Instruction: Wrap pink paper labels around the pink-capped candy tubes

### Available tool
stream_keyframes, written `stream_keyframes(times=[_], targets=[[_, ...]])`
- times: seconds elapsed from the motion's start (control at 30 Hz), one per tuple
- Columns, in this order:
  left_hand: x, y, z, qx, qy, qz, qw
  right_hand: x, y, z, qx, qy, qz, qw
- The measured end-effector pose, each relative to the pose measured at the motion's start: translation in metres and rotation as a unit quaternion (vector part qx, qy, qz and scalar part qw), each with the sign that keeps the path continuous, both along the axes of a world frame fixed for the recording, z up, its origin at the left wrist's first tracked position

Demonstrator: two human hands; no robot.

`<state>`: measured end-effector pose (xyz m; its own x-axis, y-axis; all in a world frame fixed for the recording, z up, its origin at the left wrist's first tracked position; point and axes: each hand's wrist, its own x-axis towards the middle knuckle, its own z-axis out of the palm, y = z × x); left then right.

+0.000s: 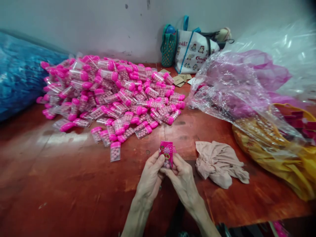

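Observation:
Between my two hands is a small clear candy box with round pink candies showing at its lower end. A bright pink printed sleeve covers its upper part. My left hand grips the box from the left, its thumb on the front face. From the right, my right hand closes on the other edge, thumb low near the bottom. Both hands are just above the table. A single candy box with a pink cap lies to the left, at the near edge of a large heap of similar candy boxes.
A crumpled pale cloth lies right of my hands on the red-brown table. Farther right are clear plastic wrap and a yellow bag with pink pieces. A blue sack sits left. A white tote bag stands by the wall.

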<state>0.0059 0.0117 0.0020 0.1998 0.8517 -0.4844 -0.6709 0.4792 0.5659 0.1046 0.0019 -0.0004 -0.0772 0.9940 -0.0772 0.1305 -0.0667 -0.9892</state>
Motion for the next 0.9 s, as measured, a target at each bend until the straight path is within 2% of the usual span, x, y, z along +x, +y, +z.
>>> stream_keyframes(times=[0.2,0.47,0.7,0.9], targets=[[-0.005,-0.007,0.001,0.045,0.021,-0.008,0.999,-0.005,-0.005,0.001,-0.015,0.033,0.009,0.999],[-0.009,-0.017,0.003,0.065,0.057,0.02,0.996,-0.004,-0.015,-0.012,0.067,-0.022,-0.033,0.997],[-0.01,-0.021,0.002,0.084,0.061,0.027,0.994,-0.009,-0.012,0.0,0.081,-0.033,0.026,0.996],[-0.01,-0.025,-0.001,0.082,0.073,0.036,0.993,-0.009,-0.013,-0.002,0.095,-0.047,0.046,0.993]])
